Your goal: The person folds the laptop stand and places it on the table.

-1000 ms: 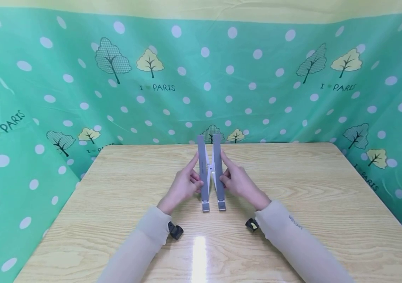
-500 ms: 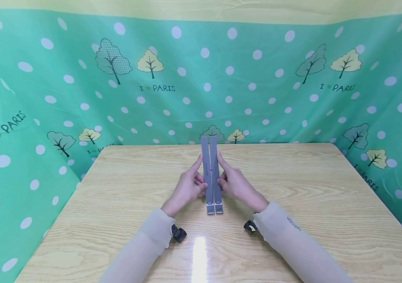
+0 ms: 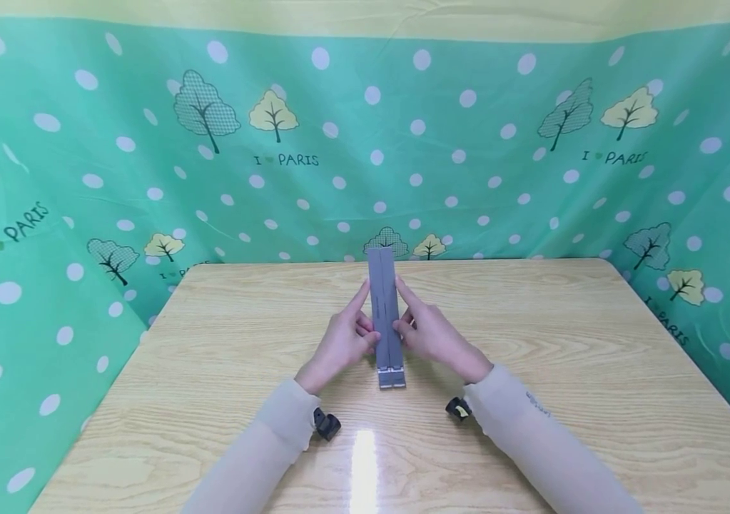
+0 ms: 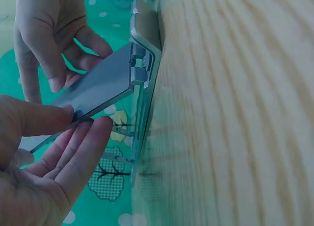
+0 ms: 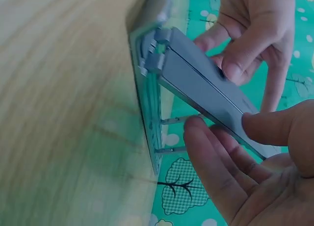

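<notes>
A grey folding laptop stand [image 3: 384, 307] rests upright on the wooden table, its two long arms side by side with only a thin seam between them. My left hand [image 3: 341, 339] holds the left arm, thumb on top and fingers beneath the edge. On the opposite side my right hand [image 3: 437, 335] pinches the right arm the same way. In the left wrist view the sloping upper arm [image 4: 105, 81] meets the base at a hinge close to the table. Thin struts [image 5: 171, 120] link the upper arms and base in the right wrist view.
The light wooden table [image 3: 230, 314] runs back to a green dotted curtain [image 3: 339, 178] that also hangs on both sides. Black wrist cameras [image 3: 326, 425] sit at the cuffs. A bright light reflection [image 3: 363, 471] lies on the near tabletop.
The stand's two arms have come together from a spread position, closing the gap between them. Both hands have moved closer to each other with it, the left one shifting right.
</notes>
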`<state>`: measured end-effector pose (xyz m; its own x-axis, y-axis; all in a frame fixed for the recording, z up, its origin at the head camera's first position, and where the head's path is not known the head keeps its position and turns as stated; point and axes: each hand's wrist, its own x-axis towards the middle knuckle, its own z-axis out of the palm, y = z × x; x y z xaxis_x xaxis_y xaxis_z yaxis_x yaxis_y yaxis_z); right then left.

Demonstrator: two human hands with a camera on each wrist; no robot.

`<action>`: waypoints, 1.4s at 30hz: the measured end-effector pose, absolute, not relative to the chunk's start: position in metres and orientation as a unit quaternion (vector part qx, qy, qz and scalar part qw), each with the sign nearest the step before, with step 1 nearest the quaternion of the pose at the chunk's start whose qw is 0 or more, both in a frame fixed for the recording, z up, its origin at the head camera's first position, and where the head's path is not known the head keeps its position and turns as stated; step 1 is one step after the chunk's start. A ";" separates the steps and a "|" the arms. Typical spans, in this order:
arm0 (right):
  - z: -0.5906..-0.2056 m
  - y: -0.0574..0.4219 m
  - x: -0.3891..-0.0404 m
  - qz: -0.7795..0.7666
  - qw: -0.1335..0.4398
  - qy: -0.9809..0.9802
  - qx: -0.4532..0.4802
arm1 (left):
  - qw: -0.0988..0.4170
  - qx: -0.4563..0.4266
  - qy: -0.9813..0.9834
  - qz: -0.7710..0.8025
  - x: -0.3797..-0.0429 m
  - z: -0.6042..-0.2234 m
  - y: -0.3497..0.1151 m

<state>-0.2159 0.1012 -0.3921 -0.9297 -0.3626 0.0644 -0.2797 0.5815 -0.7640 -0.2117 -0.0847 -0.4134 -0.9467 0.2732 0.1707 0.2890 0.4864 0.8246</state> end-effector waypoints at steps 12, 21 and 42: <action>-0.403 0.101 -0.226 -0.464 0.028 0.870 -0.166 | 0.030 -0.159 -0.865 -0.475 -0.213 -0.413 -0.084; -0.401 0.099 -0.223 -0.477 0.026 0.866 -0.148 | 0.010 -0.159 -0.861 -0.483 -0.216 -0.414 -0.083; -0.410 0.091 -0.213 -0.531 -0.014 0.842 -0.099 | -0.049 -0.225 -0.855 -0.465 -0.242 -0.407 -0.089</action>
